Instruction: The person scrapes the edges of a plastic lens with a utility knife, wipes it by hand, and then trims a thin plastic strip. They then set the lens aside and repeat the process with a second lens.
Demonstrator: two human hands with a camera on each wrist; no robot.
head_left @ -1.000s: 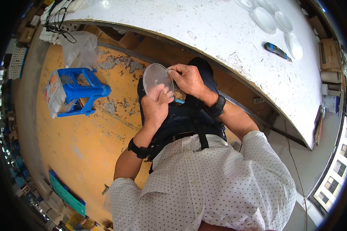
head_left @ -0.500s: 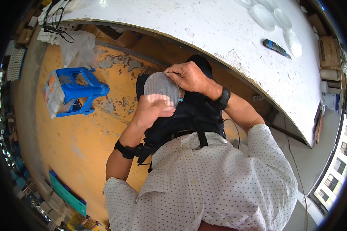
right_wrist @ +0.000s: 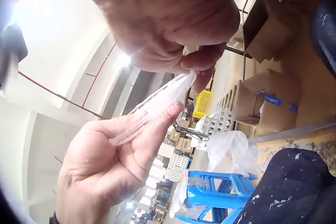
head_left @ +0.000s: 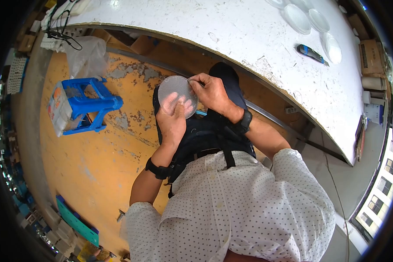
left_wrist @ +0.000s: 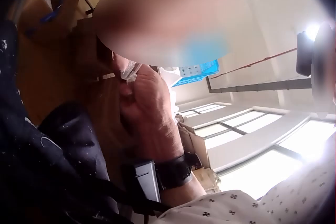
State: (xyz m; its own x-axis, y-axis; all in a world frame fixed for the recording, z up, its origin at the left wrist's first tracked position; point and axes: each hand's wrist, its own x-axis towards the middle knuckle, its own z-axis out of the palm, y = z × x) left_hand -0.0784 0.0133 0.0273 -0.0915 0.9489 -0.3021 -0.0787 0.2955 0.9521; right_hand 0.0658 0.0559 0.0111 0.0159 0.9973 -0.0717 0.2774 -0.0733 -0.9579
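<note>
A clear round plastic disc (head_left: 172, 89) with a fine ribbed texture is held up over the lap. My left hand (head_left: 172, 124) grips its lower part, thumb on the near face and fingers showing through from behind. At the upper right rim, my right hand (head_left: 212, 91) pinches the edge between thumb and fingertips. Seen nearly edge-on in the right wrist view, the disc (right_wrist: 163, 98) spans from the left hand (right_wrist: 110, 166) to the right hand's fingers. In the left wrist view, a small clear bit of plastic (left_wrist: 129, 70) shows at the right hand's fingertips (left_wrist: 125, 88).
A white worktable (head_left: 249, 52) stands ahead, bearing several similar clear discs (head_left: 298, 19) and a blue and black utility knife (head_left: 311, 53). To the left are a blue stool (head_left: 89, 105) and a plastic bag (head_left: 87, 54) on the worn yellow floor (head_left: 91, 174).
The disc and both hands dipped, then rose again, ending slightly left of where they were. The left hand keeps its grip and the right hand stays at the upper right rim.
</note>
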